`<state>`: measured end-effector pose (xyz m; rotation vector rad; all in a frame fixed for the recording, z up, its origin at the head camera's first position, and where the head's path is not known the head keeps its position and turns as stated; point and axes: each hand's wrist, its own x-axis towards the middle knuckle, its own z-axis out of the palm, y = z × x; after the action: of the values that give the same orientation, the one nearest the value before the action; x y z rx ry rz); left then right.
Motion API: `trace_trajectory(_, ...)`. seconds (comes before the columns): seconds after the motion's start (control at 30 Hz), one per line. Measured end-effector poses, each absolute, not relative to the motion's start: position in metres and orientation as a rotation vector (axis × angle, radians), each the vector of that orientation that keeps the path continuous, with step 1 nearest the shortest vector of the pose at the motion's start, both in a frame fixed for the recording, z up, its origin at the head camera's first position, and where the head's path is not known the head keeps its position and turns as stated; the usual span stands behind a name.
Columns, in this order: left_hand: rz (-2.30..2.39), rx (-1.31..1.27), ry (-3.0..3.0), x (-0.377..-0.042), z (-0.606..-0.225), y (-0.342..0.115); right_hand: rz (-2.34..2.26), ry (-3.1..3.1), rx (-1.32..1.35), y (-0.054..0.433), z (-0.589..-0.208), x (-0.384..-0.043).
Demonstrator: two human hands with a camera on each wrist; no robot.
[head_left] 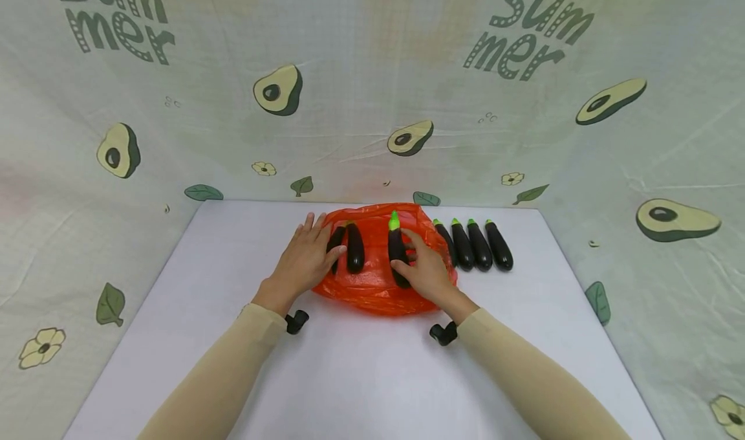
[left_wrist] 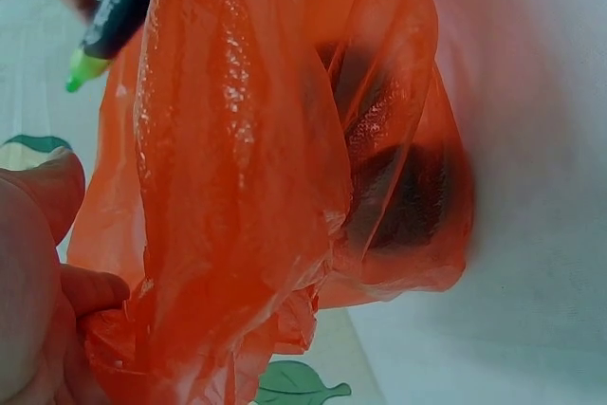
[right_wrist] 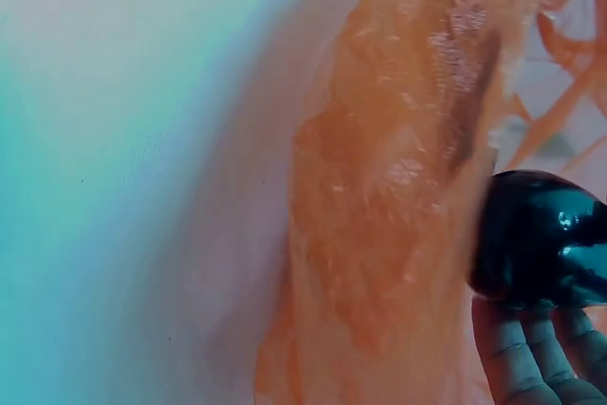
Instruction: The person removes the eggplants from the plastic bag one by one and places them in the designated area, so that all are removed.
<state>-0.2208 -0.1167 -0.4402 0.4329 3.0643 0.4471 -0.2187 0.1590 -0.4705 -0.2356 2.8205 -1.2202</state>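
Currently your right hand grasps a glossy black, elongated eggplant with a bright green cap, thumb over its lower half, fingers on its right side, cap pointing away from you. Your left hand is loose, its fingers straight, touching the left rim of a thin, crinkled red-orange plastic bag.

From that bag's near rim, a smooth white tabletop stretches back toward you, between your beige sleeves. It also runs out past your left hand to a slanting left edge. Its far edge lies close behind the bag, where a pale cloth printed with avocados and leaves rises.

Your grasped eggplant is over the bag's mouth, right of its middle; whether it touches the bottom cannot be told. Between your hands, two dark, slender eggplants lie inside the bag, the leftmost partly hidden by your left hand. Just beyond the bag's right side, four green-capped black eggplants lie in a row, well short of the table's right edge.
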Motion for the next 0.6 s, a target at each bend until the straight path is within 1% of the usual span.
trace_trajectory(0.23, 0.443, 0.439, 3.078, -0.22, -0.442, -0.116, -1.341, 2.78, -0.258, 0.172, -0.461, -0.211)
trace_trajectory(0.6, 0.445, 0.475, 3.087, -0.22, -0.442, -0.116, -1.391, 2.814, -0.254, 0.191, -0.453, -0.204)
